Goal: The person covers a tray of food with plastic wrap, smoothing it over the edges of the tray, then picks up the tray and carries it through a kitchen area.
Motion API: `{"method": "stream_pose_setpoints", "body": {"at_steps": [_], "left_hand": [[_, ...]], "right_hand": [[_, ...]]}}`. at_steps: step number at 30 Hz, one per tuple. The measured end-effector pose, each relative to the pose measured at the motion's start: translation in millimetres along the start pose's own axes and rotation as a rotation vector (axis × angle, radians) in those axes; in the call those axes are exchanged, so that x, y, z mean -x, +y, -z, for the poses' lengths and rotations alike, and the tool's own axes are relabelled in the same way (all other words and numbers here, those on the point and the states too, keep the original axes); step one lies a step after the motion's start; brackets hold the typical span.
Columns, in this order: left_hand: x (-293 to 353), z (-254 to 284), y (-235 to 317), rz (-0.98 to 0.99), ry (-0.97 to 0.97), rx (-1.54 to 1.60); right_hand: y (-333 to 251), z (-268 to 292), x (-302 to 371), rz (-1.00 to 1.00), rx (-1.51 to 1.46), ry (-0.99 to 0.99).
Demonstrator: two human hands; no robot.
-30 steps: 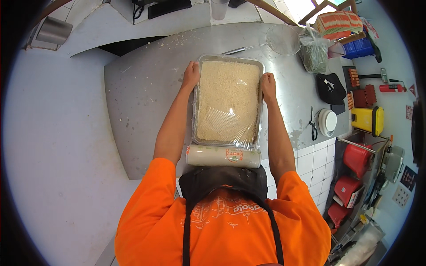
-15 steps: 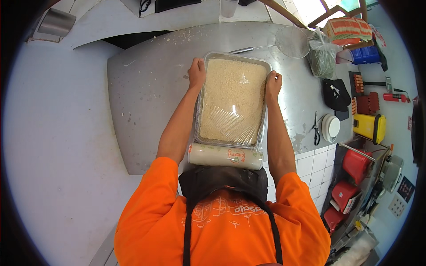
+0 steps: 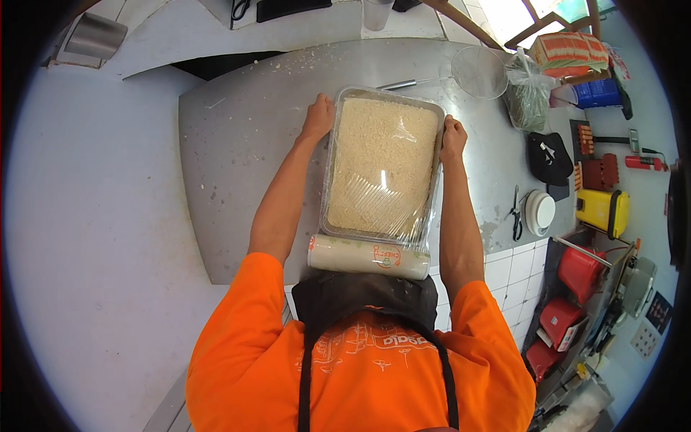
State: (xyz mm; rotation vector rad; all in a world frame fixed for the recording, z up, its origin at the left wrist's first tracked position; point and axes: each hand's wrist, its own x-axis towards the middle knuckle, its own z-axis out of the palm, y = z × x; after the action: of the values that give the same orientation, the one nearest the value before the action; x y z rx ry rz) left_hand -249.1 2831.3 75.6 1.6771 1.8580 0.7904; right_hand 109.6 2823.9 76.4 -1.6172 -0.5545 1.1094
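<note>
A clear rectangular tray (image 3: 330, 189) filled with pale beige crumbs (image 3: 381, 147) sits on the steel table in front of me. Clear plastic wrap (image 3: 373, 193) stretches over it, wrinkled toward the near right corner. The film comes off a thick wrap roll (image 3: 368, 257) lying across the tray's near end, against my apron. My left hand (image 3: 320, 117) is closed at the tray's far left side, gripping the film's edge. At the far right side my right hand (image 3: 453, 138) pinches the other edge, just outside the rim. The film between the fingers is hard to see.
Beyond the tray lies a round wire strainer (image 3: 479, 72) with a metal handle. To the right are a bag of green herbs (image 3: 527, 97), a black cap (image 3: 548, 155), scissors (image 3: 516, 214) and a white round container (image 3: 539, 212). The steel table (image 3: 245, 165) extends left.
My right hand has shifted slightly outward from the tray's rim, its fingers still closed. The whole view has moved a little; tray and roll keep their places relative to each other.
</note>
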Motion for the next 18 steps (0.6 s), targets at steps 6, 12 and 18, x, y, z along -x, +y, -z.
{"method": "stream_pose_setpoints", "body": {"at_steps": [6,12,18], "left_hand": [[-13.6,26.5,-14.4,0.261,-0.532,0.487],[-11.1,33.4,43.2,0.305,-0.455,0.63],[-28.1,31.1,21.6,0.422,-0.588,0.574]], "right_hand": [[-2.1,-13.4,12.4,0.135,0.066,-0.03],[-0.7,9.5,-10.4,0.073,0.252,-0.051],[-21.4,2.6,-14.3,0.155,0.673,-0.256]]}}
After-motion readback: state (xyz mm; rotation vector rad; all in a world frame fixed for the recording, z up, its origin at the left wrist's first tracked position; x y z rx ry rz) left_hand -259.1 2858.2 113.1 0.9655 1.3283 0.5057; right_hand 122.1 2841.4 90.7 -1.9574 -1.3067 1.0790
